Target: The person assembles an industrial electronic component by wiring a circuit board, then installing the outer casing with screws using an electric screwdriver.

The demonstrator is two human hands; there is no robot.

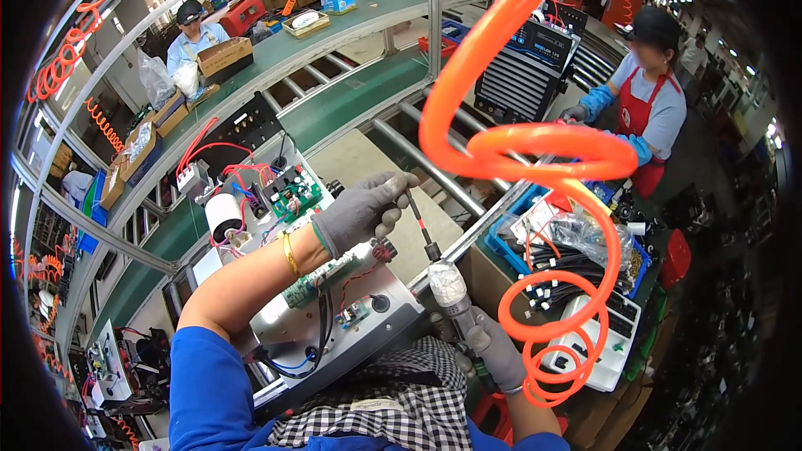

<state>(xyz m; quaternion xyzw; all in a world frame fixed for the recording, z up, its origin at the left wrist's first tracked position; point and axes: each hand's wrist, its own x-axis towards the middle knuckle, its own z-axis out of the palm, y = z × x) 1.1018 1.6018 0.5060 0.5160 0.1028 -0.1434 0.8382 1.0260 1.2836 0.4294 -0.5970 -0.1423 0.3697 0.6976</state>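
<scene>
My right hand (494, 351), in a grey glove, is wrapped round a power screwdriver (451, 291) with pale wrapping near its front. Its long dark bit (420, 219), marked with a red band, points up and away. My left hand (363, 215), also gloved, is closed in a pinch at the bit's tip; any screw there is too small to make out. Below my left forearm lies an opened metal-cased unit (388, 326) with boards and black cables. Beyond that arm is another open unit with a green circuit board (296, 192), red wires and a white cylinder (223, 214).
A coiled orange air hose (468, 50) hangs across the view, looping down at my right. There, a blue bin (505, 238) holds cables, beside a white tray (606, 376). Metal rollers (426, 169) run ahead. A co-worker in a red apron (639, 108) stands far right.
</scene>
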